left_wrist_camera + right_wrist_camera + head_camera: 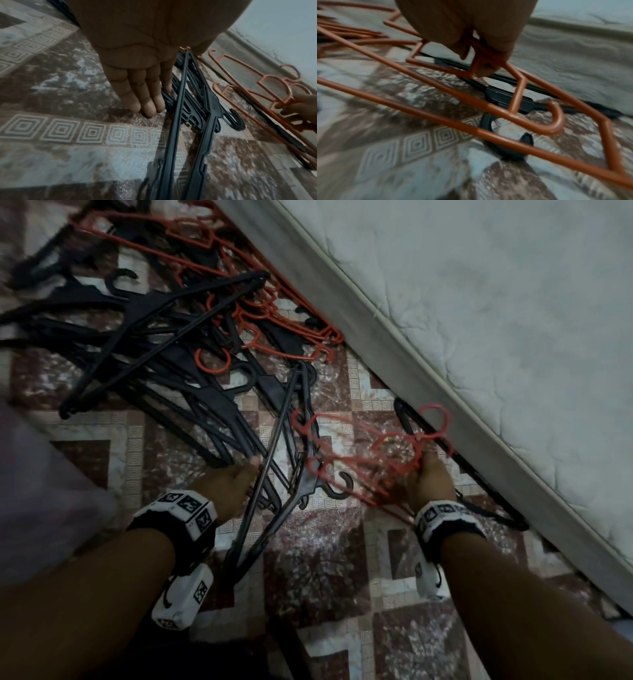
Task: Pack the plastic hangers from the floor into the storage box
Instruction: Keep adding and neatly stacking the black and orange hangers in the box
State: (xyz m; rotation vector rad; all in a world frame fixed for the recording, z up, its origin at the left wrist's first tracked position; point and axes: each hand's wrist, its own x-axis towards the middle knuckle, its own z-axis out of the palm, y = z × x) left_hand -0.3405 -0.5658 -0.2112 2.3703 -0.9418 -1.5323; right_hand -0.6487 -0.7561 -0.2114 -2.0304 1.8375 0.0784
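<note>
A heap of black and red plastic hangers lies on the patterned floor at the upper left. My left hand reaches down with straight fingers, their tips touching the floor and a few black hangers. The long bars of these black hangers run up between thumb and forefinger. My right hand grips a bunch of red hangers near their necks, fingers curled round the red hangers above the floor. No storage box is in view.
A pale mattress fills the right side, its edge running diagonally. One black hanger lies along its base, under the red bunch. Pale fabric lies at the left edge. Bare patterned floor shows between my forearms.
</note>
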